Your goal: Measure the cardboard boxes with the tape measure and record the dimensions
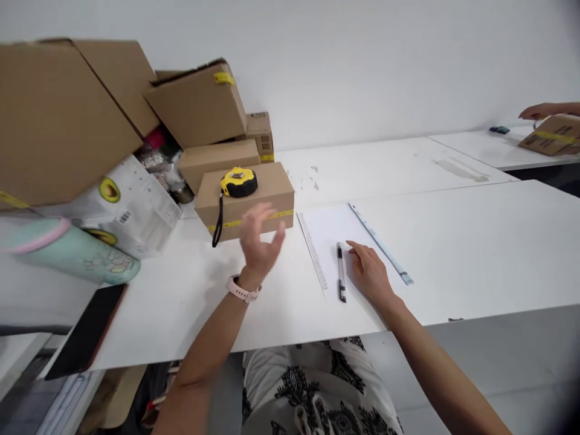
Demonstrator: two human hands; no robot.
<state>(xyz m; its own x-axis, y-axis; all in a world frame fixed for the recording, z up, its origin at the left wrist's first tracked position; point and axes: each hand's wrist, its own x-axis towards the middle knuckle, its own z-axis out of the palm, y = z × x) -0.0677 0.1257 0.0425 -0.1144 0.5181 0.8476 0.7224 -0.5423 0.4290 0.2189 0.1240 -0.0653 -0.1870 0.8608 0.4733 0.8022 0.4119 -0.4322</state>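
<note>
Raised over the table, my left hand (pixel 261 240) has its fingers apart and holds nothing. It is in front of a small cardboard box (pixel 247 208) with a yellow and black tape measure (pixel 239 182) on top. My right hand (pixel 369 272) rests on a white sheet of paper (pixel 338 220), its index finger stretched out and the other fingers curled. Just left of it lies a black-capped pen (pixel 341 273), apart from the palm. A clear ruler (pixel 312 251) lies along the paper's left side, and a pale blue strip (pixel 379 243) along its right side.
Cardboard boxes (pixel 199 106) are stacked at the left against the wall. A mint bottle (pixel 77 249) leans by a box with avocado pictures (pixel 131 205). A dark phone (pixel 88 329) lies at the left table edge. Far right, another person's hand (pixel 539 111) is over a taped box (pixel 555 136).
</note>
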